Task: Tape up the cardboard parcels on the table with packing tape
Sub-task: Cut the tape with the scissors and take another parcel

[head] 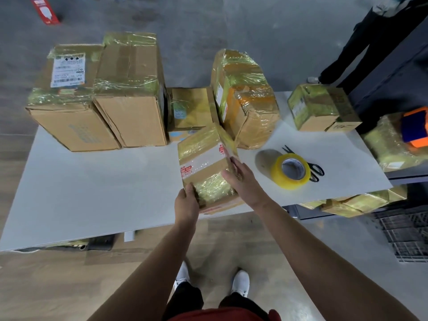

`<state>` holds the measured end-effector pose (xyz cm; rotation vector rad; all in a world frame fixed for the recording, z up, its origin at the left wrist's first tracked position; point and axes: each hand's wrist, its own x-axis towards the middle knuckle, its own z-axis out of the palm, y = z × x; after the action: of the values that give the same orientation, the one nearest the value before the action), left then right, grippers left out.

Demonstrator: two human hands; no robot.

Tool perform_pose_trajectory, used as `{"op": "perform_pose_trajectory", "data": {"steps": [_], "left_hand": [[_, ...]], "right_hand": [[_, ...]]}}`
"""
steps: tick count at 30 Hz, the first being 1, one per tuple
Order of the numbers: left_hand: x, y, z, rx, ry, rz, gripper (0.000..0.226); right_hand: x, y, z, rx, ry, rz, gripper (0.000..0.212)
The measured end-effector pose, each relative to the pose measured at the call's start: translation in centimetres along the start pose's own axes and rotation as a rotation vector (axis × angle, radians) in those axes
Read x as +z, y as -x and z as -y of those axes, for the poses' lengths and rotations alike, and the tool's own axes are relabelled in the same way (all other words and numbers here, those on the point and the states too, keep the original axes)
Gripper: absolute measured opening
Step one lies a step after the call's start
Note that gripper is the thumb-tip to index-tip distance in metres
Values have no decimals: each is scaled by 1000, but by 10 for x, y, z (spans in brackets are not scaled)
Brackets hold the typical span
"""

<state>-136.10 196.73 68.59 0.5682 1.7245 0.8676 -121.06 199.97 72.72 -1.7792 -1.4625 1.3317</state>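
Note:
A small cardboard parcel (203, 163) wrapped in yellowish tape, with red print on its label, is tilted up near the front edge of the white table (92, 193). My left hand (187, 205) grips its near left corner. My right hand (240, 179) holds its right side, thumb on top and fingers along the edge. A roll of yellow packing tape (290, 171) lies to the right of the parcel, partly on black scissors (313, 169).
Several taped cardboard boxes line the table's far side: two large ones (97, 96) at the left, a small one (190, 110), a bulging one (245, 98), and another (319, 107) at the right. A person's dark legs (361, 42) stand at the far right. More parcels (352, 202) lie under the table.

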Motion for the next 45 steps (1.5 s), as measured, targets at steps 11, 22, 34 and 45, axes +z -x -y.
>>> {"op": "perform_pose_trajectory", "data": {"steps": [11,22,34,45], "left_hand": [[14,35,-40,321,-522,-130,34],[-4,39,-24,240,-218,-98,40],[4,40,-21,157,-102,-238,27],[22,33,-17,48,184,-115,28]], "right_hand": [[10,1,14,-19,207,-24,76],[35,7,16,-105,132,-191,53],[26,12,16,14,164,14,40],[-5,18,8,-81,262,-195,39]]}}
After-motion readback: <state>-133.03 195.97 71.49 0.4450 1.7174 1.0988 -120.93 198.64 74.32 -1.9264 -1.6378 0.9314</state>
